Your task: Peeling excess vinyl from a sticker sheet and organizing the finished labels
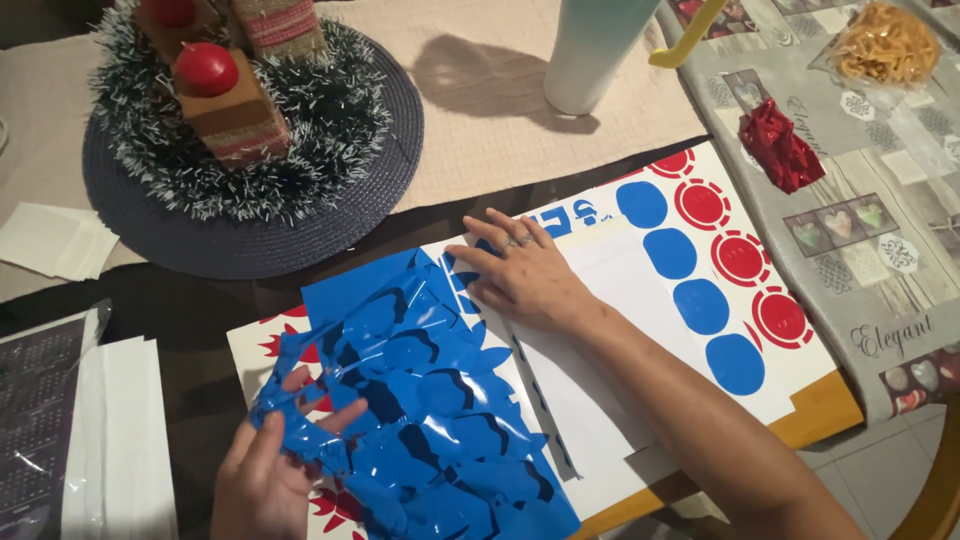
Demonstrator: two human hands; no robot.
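1. Blue vinyl film [430,400]: glossy, crumpled, full of cut-out holes, partly peeled up off a white sticker sheet [610,330]. It lies between the 2 hands, bunched toward the left one.
2. Left hand [265,470]: fingers closed on the film's loose lower-left edge, gripping it, some fingers poking through a hole.
3. Right hand [520,270]: open, flat, palm down, pressing on the sheet at the film's upper-right edge. Rings on 2 fingers.
4. Right of the right hand, on the sheet: a column of 4 blue rounded stickers [700,305] and, beside it, 4 red round stickers [745,258].
5. Red flame-like shapes [335,505] show under the film near the left hand.
6. Table [200,320]: dark top. Beyond the hands, a beige runner [480,130], a round dark placemat [250,240] carrying a tinsel wreath with red candles [205,70], and a white tumbler [590,50].
7. Far right of the right hand: patterned grey cloth [880,250] with a red foil wrapper [780,150].
8. Left of the left hand: white paper stack [120,440].
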